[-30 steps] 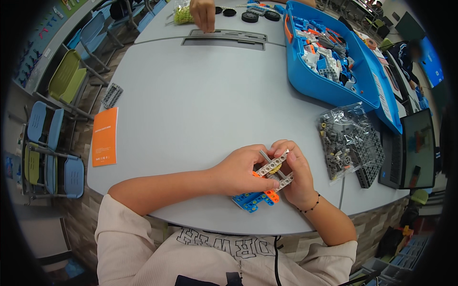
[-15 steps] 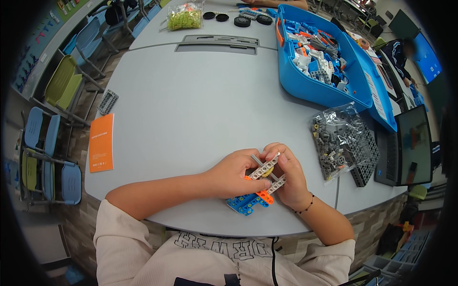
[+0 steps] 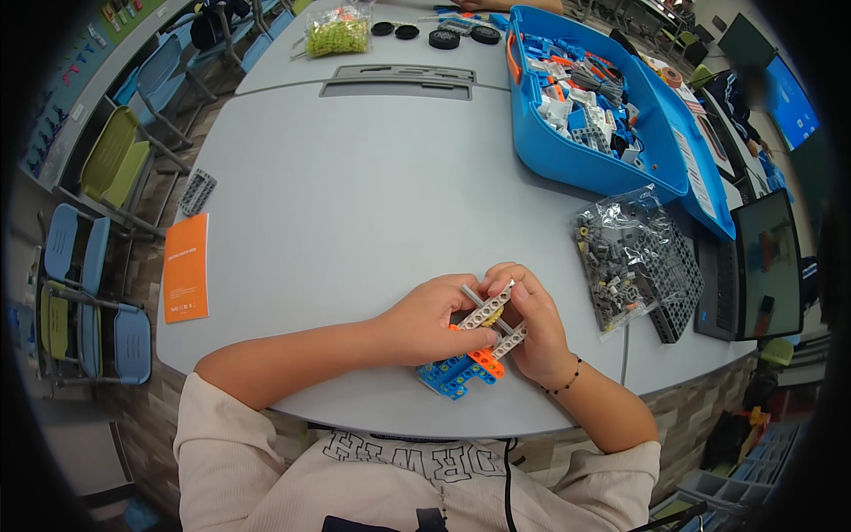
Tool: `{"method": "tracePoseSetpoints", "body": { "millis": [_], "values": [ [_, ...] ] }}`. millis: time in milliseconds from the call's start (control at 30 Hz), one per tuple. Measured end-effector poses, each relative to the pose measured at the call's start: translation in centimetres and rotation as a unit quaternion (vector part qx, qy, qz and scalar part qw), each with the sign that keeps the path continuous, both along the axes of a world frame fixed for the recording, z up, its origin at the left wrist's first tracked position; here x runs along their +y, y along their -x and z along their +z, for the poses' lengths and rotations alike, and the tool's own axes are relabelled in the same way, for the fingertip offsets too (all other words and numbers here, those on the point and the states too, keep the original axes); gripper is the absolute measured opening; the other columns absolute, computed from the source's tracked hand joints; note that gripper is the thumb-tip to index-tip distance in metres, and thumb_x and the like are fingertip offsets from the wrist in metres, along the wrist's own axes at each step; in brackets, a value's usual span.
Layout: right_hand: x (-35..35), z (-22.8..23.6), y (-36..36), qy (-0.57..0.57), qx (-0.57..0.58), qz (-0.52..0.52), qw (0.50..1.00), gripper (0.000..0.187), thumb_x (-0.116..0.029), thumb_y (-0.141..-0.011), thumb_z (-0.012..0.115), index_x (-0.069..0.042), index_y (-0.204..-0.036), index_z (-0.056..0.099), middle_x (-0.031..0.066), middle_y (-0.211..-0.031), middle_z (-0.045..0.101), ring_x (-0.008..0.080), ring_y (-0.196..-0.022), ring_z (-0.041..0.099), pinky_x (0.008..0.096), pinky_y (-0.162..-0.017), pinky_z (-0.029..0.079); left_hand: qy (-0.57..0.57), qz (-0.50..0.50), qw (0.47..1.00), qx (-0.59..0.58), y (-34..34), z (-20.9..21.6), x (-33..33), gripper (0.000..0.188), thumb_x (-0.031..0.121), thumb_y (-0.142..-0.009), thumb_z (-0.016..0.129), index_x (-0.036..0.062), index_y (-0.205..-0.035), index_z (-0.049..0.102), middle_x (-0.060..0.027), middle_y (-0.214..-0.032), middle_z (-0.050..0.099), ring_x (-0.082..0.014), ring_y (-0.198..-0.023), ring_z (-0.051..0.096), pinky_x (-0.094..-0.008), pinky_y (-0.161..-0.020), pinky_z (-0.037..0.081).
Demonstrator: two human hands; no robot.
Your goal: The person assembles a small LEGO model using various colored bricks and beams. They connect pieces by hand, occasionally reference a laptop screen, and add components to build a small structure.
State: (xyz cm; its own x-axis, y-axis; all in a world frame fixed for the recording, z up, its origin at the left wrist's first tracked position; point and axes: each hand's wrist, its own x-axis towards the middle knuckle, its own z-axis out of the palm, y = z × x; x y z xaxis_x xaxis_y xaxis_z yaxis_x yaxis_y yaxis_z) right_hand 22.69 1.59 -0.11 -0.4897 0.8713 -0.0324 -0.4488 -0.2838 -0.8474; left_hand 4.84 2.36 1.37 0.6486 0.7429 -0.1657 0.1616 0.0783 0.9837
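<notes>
Both my hands grip one small building-brick assembly [image 3: 458,373] above the near part of the table. Its lower end is blue, with orange pieces [image 3: 487,363] beside it. Two white beams [image 3: 509,341] with holes run up from there, and a grey axle and a yellow gear [image 3: 495,316] sit between them. My left hand [image 3: 428,321] wraps the left side, thumb pressed on the beams. My right hand [image 3: 537,328] closes round the far right end, fingertips at the tip of the upper beam. Some of the assembly is hidden behind my fingers.
Far right stands an open blue case [image 3: 567,168] full of bricks. Nearer lie a clear bag of grey parts [image 3: 607,266], a dark grid plate [image 3: 678,293] and a laptop [image 3: 762,275]. An orange booklet [image 3: 186,266] lies left; black wheels [image 3: 444,39] and a bag of green parts [image 3: 338,37] lie far off.
The whole view has shifted slightly, moving the table things a little left. Both hands keep their grip on the assembly, with hardly any visible movement of the fingers.
</notes>
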Motion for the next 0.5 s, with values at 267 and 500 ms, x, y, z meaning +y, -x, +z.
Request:
{"method": "tracePoseSetpoints", "body": {
  "millis": [267,500],
  "values": [
    [-0.1,0.3,-0.1,-0.008,-0.005,0.009,1.0,0.02,-0.026,-0.096,0.044,-0.008,-0.1,0.05,0.0011,-0.099,0.048,0.0097,-0.093,0.048,0.0268,-0.085,0.039,0.009,0.016,0.999,0.05,-0.1,0.4,-0.3,0.033,0.016,-0.077,0.071,0.0013,-0.1,0.052,-0.0062,-0.097,0.053,-0.0119,-0.092,0.054,-0.0268,-0.081,0.043],
    [0.0,0.3,-0.2,0.002,0.004,0.013,1.0,0.019,-0.026,-0.097,0.042,-0.009,-0.099,0.05,0.0007,-0.1,0.048,0.0091,-0.095,0.048,0.0268,-0.086,0.04,0.014,0.021,0.999,-0.034,0.1,-0.6,0.0,0.031,0.021,-0.076,0.071,-0.0012,-0.092,0.055,-0.0087,-0.093,0.054,-0.0169,-0.084,0.056,-0.0288,-0.076,0.046]
  ]
}}
